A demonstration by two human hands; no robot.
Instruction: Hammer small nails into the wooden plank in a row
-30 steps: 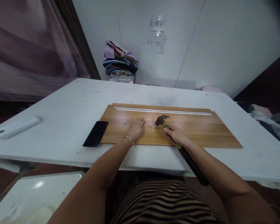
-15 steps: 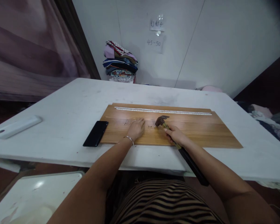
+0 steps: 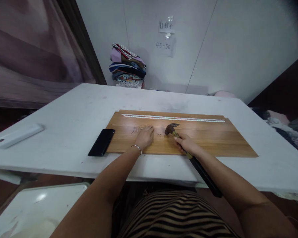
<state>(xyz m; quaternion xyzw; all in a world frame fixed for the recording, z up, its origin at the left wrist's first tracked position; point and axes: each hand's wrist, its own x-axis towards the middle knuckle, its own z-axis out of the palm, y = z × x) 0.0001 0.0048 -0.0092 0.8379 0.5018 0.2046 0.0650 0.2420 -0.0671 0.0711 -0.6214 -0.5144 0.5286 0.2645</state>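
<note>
A wooden board point(image 3: 208, 138) lies on the white table. My right hand point(image 3: 186, 144) is closed around a claw hammer point(image 3: 172, 129), gripping the shaft partway up, and the dark handle end points back toward my body. The hammer's head is low over the board, at the right end of a short row of small nails point(image 3: 159, 135); whether it touches one I cannot tell. Palm down on the board, left of that row, rests my left hand point(image 3: 145, 136), its fingers laid out flat. Several loose nails point(image 3: 134, 130) lie just beyond it to the left.
Two white measuring strips point(image 3: 173, 118) run along the board's far edge. A black phone point(image 3: 101, 142) overlaps its left end. Further left is a white long-handled object point(image 3: 20, 135). Folded clothes point(image 3: 129, 66) are stacked against the wall, and a white stool point(image 3: 39, 211) stands below the table.
Both hands and the hammer hold nearly the same places. The whole view has shifted very slightly.
</note>
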